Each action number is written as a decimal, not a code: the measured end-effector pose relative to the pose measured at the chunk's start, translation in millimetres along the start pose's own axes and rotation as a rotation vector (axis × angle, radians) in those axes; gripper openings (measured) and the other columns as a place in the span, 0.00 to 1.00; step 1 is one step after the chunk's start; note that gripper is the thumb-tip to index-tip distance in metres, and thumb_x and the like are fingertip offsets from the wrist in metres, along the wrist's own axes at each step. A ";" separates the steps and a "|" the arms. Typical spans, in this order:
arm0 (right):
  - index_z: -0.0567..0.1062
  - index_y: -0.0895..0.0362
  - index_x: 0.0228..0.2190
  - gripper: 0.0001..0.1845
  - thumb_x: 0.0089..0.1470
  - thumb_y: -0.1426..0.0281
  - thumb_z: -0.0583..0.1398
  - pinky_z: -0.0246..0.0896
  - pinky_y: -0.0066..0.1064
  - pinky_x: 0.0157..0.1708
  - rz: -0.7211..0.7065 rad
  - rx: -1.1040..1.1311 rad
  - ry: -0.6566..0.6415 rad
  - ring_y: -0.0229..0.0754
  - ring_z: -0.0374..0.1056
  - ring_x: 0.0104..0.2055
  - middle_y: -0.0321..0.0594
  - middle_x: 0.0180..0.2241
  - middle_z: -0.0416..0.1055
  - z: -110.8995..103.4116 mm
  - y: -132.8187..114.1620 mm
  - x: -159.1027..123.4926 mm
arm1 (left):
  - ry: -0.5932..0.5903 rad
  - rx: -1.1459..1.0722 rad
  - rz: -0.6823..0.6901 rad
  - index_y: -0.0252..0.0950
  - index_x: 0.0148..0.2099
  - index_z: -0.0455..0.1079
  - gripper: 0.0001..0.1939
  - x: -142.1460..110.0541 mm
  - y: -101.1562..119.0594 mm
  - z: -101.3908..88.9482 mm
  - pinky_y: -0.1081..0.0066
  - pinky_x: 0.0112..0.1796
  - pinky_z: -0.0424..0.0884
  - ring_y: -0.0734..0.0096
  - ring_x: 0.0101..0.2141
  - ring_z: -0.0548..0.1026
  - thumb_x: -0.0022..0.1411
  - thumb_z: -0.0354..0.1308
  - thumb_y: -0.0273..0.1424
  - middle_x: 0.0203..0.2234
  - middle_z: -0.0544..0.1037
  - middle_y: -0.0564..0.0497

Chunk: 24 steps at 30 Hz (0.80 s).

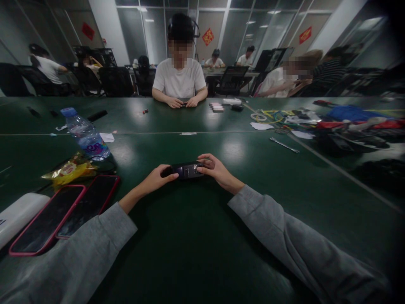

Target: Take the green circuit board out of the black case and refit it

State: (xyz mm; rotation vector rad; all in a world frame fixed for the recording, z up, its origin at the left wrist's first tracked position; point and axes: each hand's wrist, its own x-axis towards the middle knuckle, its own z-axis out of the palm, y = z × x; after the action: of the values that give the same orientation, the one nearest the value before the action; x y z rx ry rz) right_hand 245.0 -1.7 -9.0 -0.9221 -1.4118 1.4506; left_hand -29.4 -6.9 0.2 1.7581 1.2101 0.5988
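Note:
Level between my two hands is a slim black handheld device (187,171) with a small lit screen showing icons; its exact kind is unclear. My left hand (160,177) grips its left end, thumb along the near edge. At the opposite end, my right hand (217,170) holds it, with the thumb on the face by the screen icons and the fingers curled behind. The device is just over the dark green table (190,236); whether it touches the surface I cannot tell.
Left are a tilted-looking water bottle (87,135), a yellow snack packet (71,169), two red-edged phones (50,217) and a white box-like object (19,215). Right lie a wrench (284,145) and tangled cables (278,116). A person (180,76) sits opposite.

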 end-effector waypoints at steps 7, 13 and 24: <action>0.65 0.49 0.51 0.30 0.47 0.67 0.68 0.61 0.50 0.55 0.034 -0.021 -0.037 0.47 0.67 0.52 0.40 0.47 0.69 -1.1 -1.3 -0.8 | 0.003 -0.140 -0.004 0.34 0.55 0.68 0.29 -0.5 8.5 0.7 0.58 0.52 0.64 0.56 0.51 0.70 0.58 0.58 0.48 0.52 0.72 0.40; 0.66 0.50 0.52 0.28 0.51 0.62 0.65 0.59 0.49 0.56 0.055 -0.047 -0.029 0.47 0.67 0.52 0.42 0.48 0.70 -1.5 -1.3 0.1 | 0.023 -0.245 -0.036 0.33 0.54 0.68 0.29 -1.3 11.7 0.8 0.59 0.50 0.64 0.56 0.49 0.72 0.58 0.58 0.49 0.51 0.74 0.40; 0.66 0.52 0.51 0.26 0.52 0.60 0.64 0.63 0.43 0.51 0.055 -0.019 -0.066 0.42 0.70 0.45 0.41 0.44 0.72 -4.1 -1.5 0.9 | -0.002 -0.251 -0.071 0.35 0.55 0.68 0.31 -6.6 18.2 -3.0 0.59 0.51 0.64 0.55 0.51 0.71 0.57 0.57 0.51 0.53 0.72 0.40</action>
State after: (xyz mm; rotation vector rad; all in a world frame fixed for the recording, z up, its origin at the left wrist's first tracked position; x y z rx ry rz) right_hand 248.7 0.5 -7.7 -0.9391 -1.4610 1.5238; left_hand -25.8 -14.0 18.1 1.4996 1.1390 0.6759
